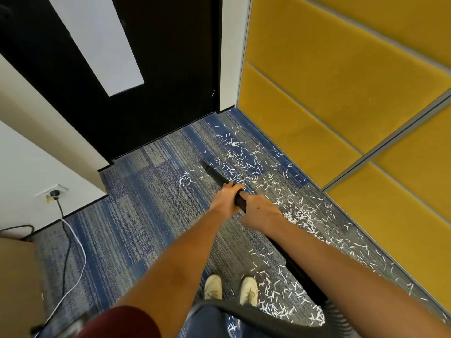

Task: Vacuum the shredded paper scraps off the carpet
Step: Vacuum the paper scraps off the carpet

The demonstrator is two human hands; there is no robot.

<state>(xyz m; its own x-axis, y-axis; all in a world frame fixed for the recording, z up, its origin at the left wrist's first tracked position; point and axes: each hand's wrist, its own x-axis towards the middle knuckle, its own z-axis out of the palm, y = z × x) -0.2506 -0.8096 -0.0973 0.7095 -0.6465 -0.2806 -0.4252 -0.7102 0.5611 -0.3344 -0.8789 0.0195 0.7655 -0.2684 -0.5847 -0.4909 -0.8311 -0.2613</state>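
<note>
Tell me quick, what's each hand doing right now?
Left hand: grips the wand.
Right hand: grips the wand too, just behind the left.

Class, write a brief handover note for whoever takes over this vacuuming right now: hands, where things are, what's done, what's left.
Hands: the left hand grips the black vacuum wand ahead of the right hand, which also grips it.
The nozzle sits low at the edge of the paper scraps near the door.
Done: the carpet on the left shows no scraps.
Left: scraps run in a band along the yellow wall, from the door back to the shoes.
</note>
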